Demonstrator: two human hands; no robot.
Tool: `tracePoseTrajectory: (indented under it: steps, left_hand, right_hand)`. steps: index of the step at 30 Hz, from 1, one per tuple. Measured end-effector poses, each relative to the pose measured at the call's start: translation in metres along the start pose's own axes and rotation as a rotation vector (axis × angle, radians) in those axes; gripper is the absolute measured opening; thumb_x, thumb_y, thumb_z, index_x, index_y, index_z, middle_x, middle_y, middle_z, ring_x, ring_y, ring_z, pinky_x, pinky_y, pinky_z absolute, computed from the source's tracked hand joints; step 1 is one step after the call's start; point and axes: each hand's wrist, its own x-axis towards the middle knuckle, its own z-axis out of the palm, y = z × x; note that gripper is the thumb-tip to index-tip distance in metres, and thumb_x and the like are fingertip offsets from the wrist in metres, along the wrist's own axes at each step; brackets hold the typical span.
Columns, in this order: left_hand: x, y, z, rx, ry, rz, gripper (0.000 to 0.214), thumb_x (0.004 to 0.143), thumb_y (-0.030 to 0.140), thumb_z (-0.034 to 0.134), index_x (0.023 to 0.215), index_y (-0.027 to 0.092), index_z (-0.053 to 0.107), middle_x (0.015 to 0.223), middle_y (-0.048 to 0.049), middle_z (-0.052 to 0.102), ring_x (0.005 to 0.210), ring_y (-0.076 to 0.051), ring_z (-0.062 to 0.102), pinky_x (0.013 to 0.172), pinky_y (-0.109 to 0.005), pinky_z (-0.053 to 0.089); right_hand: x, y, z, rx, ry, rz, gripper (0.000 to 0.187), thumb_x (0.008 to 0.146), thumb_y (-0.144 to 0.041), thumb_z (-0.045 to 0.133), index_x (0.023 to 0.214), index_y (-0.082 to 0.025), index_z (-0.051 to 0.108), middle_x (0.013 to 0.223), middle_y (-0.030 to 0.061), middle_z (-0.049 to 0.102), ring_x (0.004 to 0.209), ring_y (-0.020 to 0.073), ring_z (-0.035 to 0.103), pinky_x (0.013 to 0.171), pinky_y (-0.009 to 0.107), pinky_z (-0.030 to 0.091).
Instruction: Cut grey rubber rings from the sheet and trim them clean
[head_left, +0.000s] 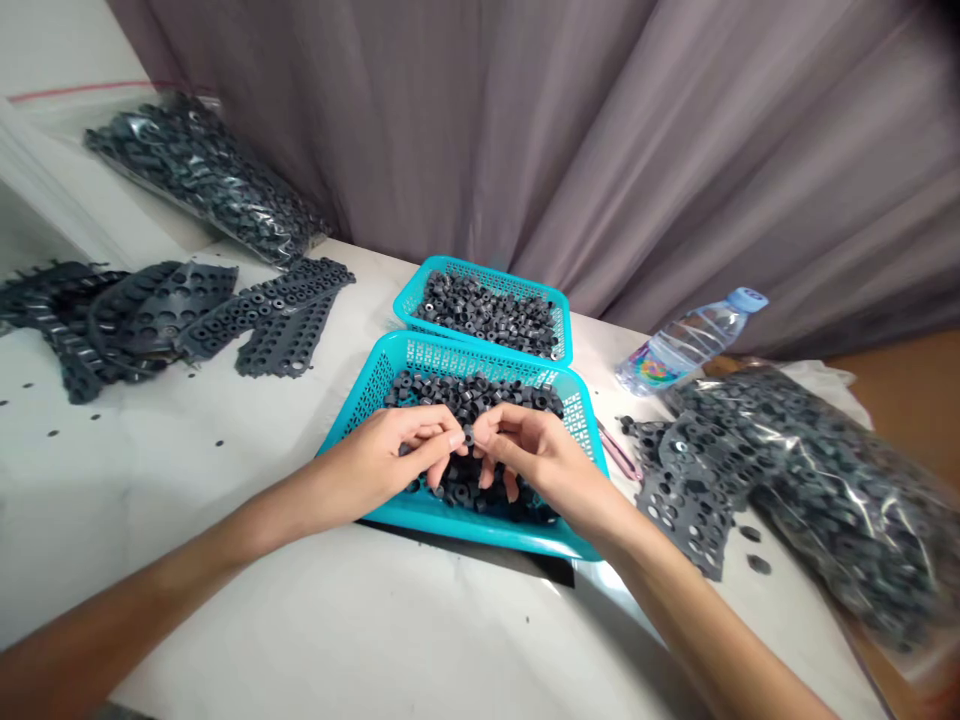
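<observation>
Both my hands are over the near turquoise basket [352, 405], which is heaped with small black rubber rings [465, 395]. My left hand [390, 460] and my right hand [536, 455] meet fingertip to fingertip, pinching one small black ring [469, 436] between them. The other fingers of both hands are curled just above the pile. A second turquoise basket [559, 318] with more black rings stands directly behind the first.
Black perforated rubber sheets [157, 320] lie at the left, and more such sheets [686, 490] at the right. Clear bags of rings sit at the far left [202, 175] and right [847, 490]. A water bottle [686, 345] lies behind, before a grey curtain [600, 130].
</observation>
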Motion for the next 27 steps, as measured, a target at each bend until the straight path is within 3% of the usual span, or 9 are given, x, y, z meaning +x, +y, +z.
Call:
tracePoseTrajectory:
  steps: [8, 17, 22, 27]
  left_hand:
    - [-0.001, 0.004, 0.0, -0.025, 0.023, 0.005, 0.021, 0.104, 0.031, 0.055, 0.094, 0.02, 0.069, 0.069, 0.0054, 0.062, 0.067, -0.012, 0.058, 0.07, -0.026, 0.046]
    - [0.0, 0.005, -0.002, -0.058, 0.007, 0.014, 0.023, 0.106, 0.032, 0.052, 0.095, 0.019, 0.068, 0.068, 0.005, 0.062, 0.066, -0.012, 0.056, 0.069, -0.027, 0.043]
    - [0.001, 0.0, -0.002, -0.096, 0.028, -0.003, 0.031, 0.109, 0.042, 0.047, 0.103, 0.019, 0.066, 0.069, 0.0039, 0.059, 0.064, -0.012, 0.051, 0.062, -0.027, 0.038]
    - [0.003, -0.003, -0.002, -0.229, 0.078, -0.044, 0.038, 0.11, 0.051, 0.044, 0.104, 0.02, 0.064, 0.077, 0.0026, 0.053, 0.064, -0.012, 0.041, 0.058, -0.027, 0.031]
  right_hand:
    - [-0.002, -0.003, 0.002, -0.013, 0.008, 0.015, 0.033, 0.092, -0.048, 0.076, 0.092, -0.016, 0.067, 0.083, 0.0, 0.062, 0.062, 0.0106, 0.063, 0.048, 0.019, 0.047]
    - [-0.002, -0.003, 0.002, -0.003, 0.015, 0.016, 0.02, 0.096, -0.036, 0.068, 0.091, -0.017, 0.063, 0.076, -0.0027, 0.06, 0.058, 0.0092, 0.061, 0.047, 0.018, 0.047]
    - [-0.001, 0.006, 0.001, -0.067, 0.075, 0.008, 0.019, 0.098, -0.036, 0.065, 0.09, -0.02, 0.059, 0.065, -0.0069, 0.054, 0.046, 0.0074, 0.05, 0.038, 0.017, 0.044]
    - [0.001, 0.011, 0.002, -0.124, 0.153, 0.009, 0.03, 0.095, -0.046, 0.072, 0.09, -0.021, 0.057, 0.061, -0.0086, 0.051, 0.041, 0.0083, 0.049, 0.033, 0.019, 0.044]
